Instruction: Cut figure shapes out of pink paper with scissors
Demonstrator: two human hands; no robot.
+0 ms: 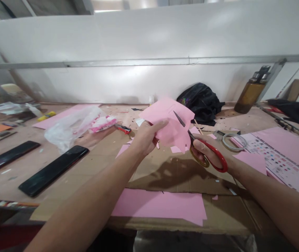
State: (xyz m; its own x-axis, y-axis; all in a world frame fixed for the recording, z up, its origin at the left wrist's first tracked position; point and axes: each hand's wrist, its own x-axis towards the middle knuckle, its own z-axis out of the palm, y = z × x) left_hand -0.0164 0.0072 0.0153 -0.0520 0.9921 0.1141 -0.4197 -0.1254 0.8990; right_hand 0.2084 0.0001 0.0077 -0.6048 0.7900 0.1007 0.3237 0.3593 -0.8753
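My left hand [149, 135] pinches a sheet of pink paper [169, 122] by its left side, thumb on top, and holds it above the cardboard. The sheet's right edge is cut unevenly. In my right hand [204, 148] is a pair of scissors [219, 159] with red handles and dark blades. The blades are spread at the paper's right edge, one of them lying over the pink surface. Beneath both hands lies a brown cardboard sheet [149, 175] with small pink scraps on it. Closer to me, a pink paper strip [159, 204] rests along the cardboard's front.
Two black phones [55, 169] lie to the left, near a clear plastic bag [72, 127] and a red cutter [124, 128]. Behind stand a black cloth bundle [200, 101] and an amber bottle [251, 91]. At right are a tape roll [234, 141] and a printed sheet [277, 164].
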